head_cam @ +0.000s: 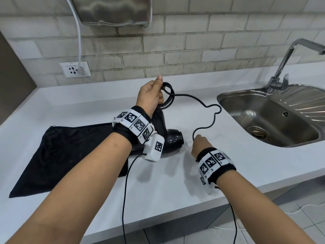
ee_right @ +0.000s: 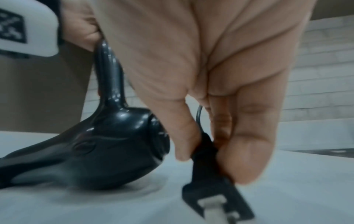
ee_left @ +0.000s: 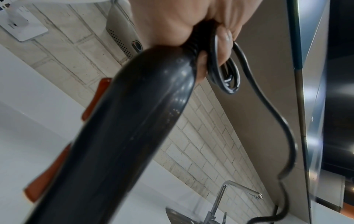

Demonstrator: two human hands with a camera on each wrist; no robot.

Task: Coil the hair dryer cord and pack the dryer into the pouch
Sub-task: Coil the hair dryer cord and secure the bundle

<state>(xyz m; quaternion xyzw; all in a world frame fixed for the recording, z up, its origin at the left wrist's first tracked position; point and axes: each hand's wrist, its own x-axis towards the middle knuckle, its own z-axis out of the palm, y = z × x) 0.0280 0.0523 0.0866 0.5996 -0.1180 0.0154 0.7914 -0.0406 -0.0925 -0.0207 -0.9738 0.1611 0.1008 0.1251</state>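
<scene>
A glossy black hair dryer (head_cam: pixel 168 136) (ee_right: pixel 107 145) rests on the white counter, its handle (ee_left: pixel 122 136) rising toward my left hand (head_cam: pixel 153 92). That hand grips the handle's top together with a few coiled loops of black cord (head_cam: pixel 168 95) (ee_left: pixel 224 72). The loose cord (head_cam: pixel 209 118) snakes right and down to my right hand (head_cam: pixel 199 143), which pinches the black plug (ee_right: pixel 206 157) just above the counter; its metal prongs (ee_right: pixel 212 207) point down. The flat black pouch (head_cam: pixel 58 152) lies to the left, partly under my left forearm.
A steel sink (head_cam: pixel 270 117) with a tall faucet (head_cam: pixel 288 57) is set into the counter at right. A wall socket (head_cam: pixel 74 69) with a white plug and a metal dispenser (head_cam: pixel 114 9) are on the tiled wall. The counter's front edge (head_cam: pixel 175 213) is near me.
</scene>
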